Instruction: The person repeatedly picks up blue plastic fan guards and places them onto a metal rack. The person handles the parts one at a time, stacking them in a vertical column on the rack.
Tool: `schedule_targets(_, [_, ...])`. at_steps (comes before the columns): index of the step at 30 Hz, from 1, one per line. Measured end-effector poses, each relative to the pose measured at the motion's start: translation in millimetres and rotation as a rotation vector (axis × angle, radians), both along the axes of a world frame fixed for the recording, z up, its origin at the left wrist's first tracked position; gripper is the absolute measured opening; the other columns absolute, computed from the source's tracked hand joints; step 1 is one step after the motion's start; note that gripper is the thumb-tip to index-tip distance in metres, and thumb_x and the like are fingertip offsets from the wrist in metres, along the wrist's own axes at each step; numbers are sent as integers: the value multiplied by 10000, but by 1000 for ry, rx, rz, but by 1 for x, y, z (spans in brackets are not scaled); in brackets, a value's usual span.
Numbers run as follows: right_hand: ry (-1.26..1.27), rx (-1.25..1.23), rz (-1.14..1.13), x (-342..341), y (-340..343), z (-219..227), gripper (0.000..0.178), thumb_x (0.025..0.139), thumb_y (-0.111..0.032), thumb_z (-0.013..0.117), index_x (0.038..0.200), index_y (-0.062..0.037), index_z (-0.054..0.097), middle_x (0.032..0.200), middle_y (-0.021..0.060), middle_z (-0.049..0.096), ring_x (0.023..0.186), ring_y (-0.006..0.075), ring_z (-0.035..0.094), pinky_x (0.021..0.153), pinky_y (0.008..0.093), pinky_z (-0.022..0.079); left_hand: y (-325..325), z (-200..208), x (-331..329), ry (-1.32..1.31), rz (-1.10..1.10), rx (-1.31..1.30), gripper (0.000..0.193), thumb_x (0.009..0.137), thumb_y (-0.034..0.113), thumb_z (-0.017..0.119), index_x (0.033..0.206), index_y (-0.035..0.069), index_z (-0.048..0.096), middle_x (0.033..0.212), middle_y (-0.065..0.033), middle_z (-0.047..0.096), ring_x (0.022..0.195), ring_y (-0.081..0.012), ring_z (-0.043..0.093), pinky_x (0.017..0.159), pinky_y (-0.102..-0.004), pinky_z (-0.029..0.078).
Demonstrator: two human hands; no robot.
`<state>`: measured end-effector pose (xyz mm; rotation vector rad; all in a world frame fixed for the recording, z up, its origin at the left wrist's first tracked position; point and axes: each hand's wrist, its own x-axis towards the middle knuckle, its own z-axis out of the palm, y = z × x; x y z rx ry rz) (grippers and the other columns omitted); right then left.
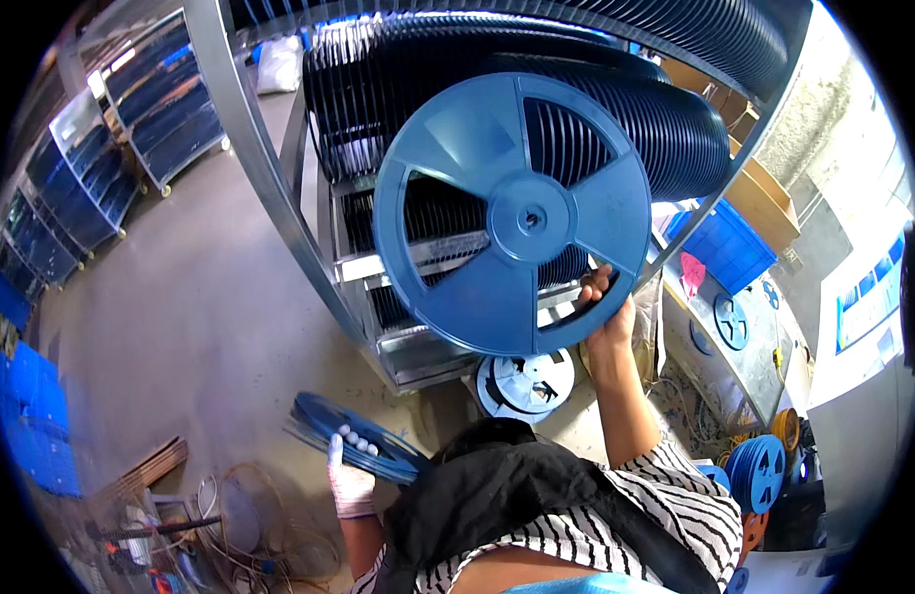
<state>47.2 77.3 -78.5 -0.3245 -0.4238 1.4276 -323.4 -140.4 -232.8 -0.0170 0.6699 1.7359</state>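
Observation:
A large blue plastic reel disc (596, 233) with wedge-shaped openings and a round hub faces me, upright, in front of a metal rack. My right hand (613, 315) is closed on its lower right rim, with fingers through an opening. At lower left, my left hand (353, 480), in a pale glove, grips several blue reel discs (324, 414) held together. Their far edges are blurred. Rows of dark reel discs (665, 129) stand on edge in the rack behind the large disc. Below it, on the floor, lies a white reel (527, 381).
The rack's metal frame (269, 188) rises just left of the large disc. To the right are a blue crate (725, 247) and a workbench (710, 351) with small blue reels. Cables and a hose (250, 520) clutter the floor at lower left. More loaded racks (81, 168) line the far left.

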Motion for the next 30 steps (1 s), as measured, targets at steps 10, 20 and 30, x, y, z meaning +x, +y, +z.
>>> schedule_targets(10, [-227,-288,351,-25,-89,-71,332,923,-349,515,851,-27,549,701,40,442,603,164,460,578,331,519,0,119,59,419,-13,172,470,898,283,606,1266,16,485,1158,-138,589,1061,-259,577,864,-346,476])
schedule_targets(20, [-1334,356,-332,-6,-51,-25,262,934,-84,533,1190,-32,555,1168,122,565,1053,238,556,903,324,447,-23,115,92,379,-13,121,333,809,228,694,1053,37,573,888,-91,610,807,-207,567,726,-321,476])
schedule_targets(30, [-1302,422,482,-77,-27,36,124,869,-101,575,895,5,633,712,58,624,663,114,596,642,282,492,-36,124,111,431,9,172,433,791,205,727,1143,46,530,900,-76,605,806,-190,565,725,-327,486])
